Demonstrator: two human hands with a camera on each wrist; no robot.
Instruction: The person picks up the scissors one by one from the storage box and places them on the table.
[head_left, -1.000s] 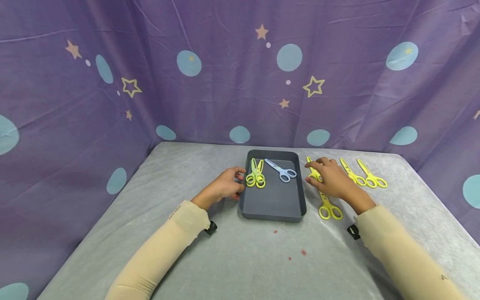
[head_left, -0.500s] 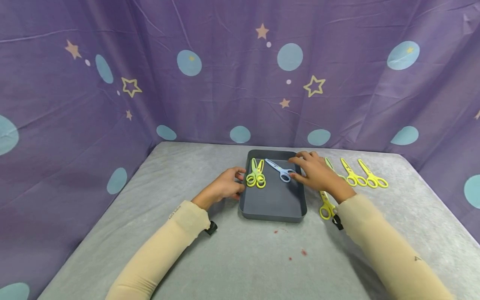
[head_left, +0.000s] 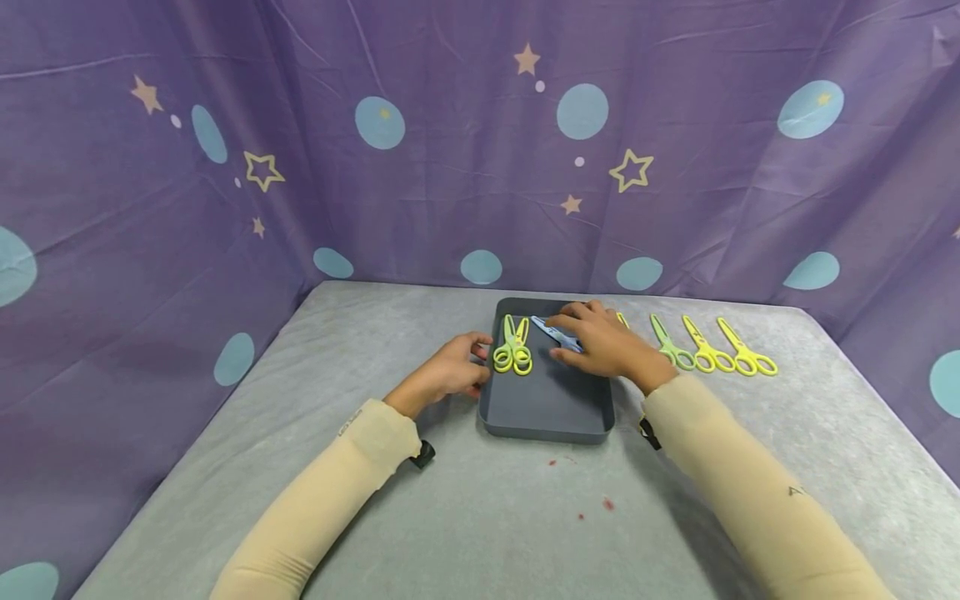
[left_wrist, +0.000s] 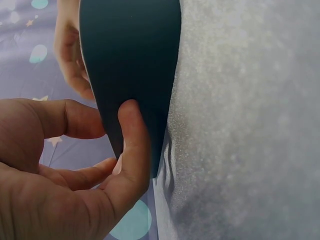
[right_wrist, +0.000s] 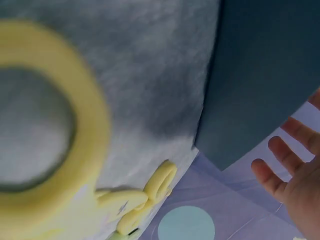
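A dark grey tray [head_left: 543, 408] lies on the table. My left hand [head_left: 450, 368] is at its left side, fingertips touching the outer wall; the left wrist view shows the thumb [left_wrist: 131, 120] resting flat against that wall. In the tray are a green pair of scissors [head_left: 509, 332] and a yellow pair [head_left: 522, 332], overlapping, plus a light blue pair [head_left: 553, 332]. Over the blue handles, now covered, reaches my right hand [head_left: 603, 343]. In the right wrist view, that hand's fingers [right_wrist: 287, 155] are spread and loosely extended above the tray's rim, with no object visible between them.
Right of the tray lie green scissors [head_left: 666, 340] and two yellow pairs, the nearer scissors [head_left: 701, 343] and the outer scissors [head_left: 742, 348]. Another yellow tip [head_left: 622, 319] shows behind the right hand. A yellow handle loop [right_wrist: 92, 125] looms close in the right wrist view. Purple curtain stands behind.
My right hand has moved left from the yellow scissors beside the tray, across the rim, to above the blue scissors. The left hand has stayed at the tray's left wall.
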